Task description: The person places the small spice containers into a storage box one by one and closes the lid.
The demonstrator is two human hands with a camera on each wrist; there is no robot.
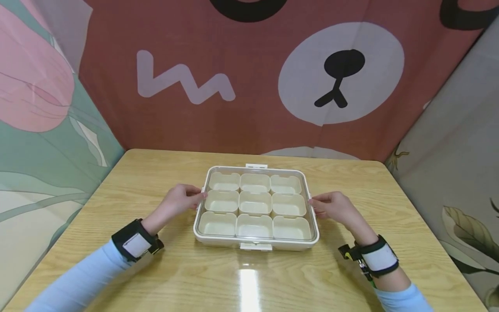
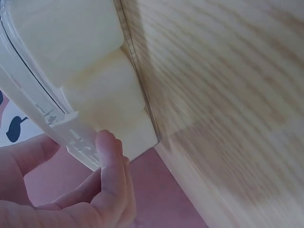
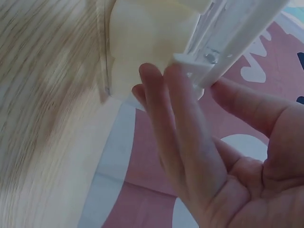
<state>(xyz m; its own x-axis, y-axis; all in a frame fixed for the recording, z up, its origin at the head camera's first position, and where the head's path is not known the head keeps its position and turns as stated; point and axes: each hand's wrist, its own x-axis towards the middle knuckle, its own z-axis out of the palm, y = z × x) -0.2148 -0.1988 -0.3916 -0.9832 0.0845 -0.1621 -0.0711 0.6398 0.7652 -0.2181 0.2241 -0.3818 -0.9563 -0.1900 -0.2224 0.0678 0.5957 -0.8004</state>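
A rectangular storage box (image 1: 255,242) with a clear, white-rimmed lid (image 1: 257,237) stands on the table. Several cream cups (image 1: 255,203) show through the lid in rows. At the box's left side, my left hand (image 1: 182,200) pinches a white side latch (image 2: 78,135), thumb at the lid's rim and fingertips at the flap's lower edge. My right hand (image 1: 334,208) does the same on the opposite side, its fingertips against the right latch (image 3: 192,66) and its thumb on the rim. Both flaps stand tilted out from the box wall.
The wooden table (image 1: 156,268) runs back to a red cloth (image 1: 249,125) with a cartoon bear. A front latch (image 1: 255,247) and a back latch (image 1: 256,166) stick out from the box. Patterned cloths (image 1: 43,143) hang at both sides. Each wrist wears a black strap (image 1: 136,240).
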